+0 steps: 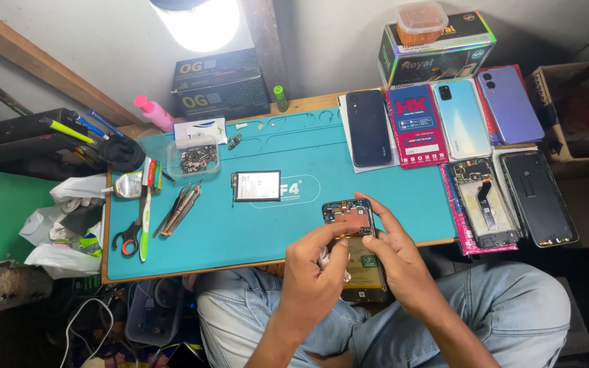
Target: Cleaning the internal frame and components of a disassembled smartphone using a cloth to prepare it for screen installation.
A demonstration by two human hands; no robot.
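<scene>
Low in the middle of the frame, both hands are on an opened phone (357,249) with its back cover off, circuit board at the top and yellow-green battery showing below. It sits at the near edge of the teal work mat (267,232), half over the person's jeans-clad lap. The left hand (313,272) is curled, fingers bent in over the phone's left side, with what looks like a scrap of white cloth pinched under them, though the view there is too cramped to be sure. The right hand (397,262) is wrapped loosely around the right edge, forefinger stretched up along the top corner of the board.

Up the mat, centre frame, a loose flat battery (257,185) lies on its own, well apart from the hands. Left of it, tweezers (180,208), then scissors (131,235) at the mat's left edge. A clear tray of small parts (194,159) sits toward the upper left. Right side of the frame: a dark phone (368,127) face down, a pale blue phone (462,118) and a purple phone (510,103) side by side, and below them another gutted phone frame (482,202) beside a black back cover (538,197).
</scene>
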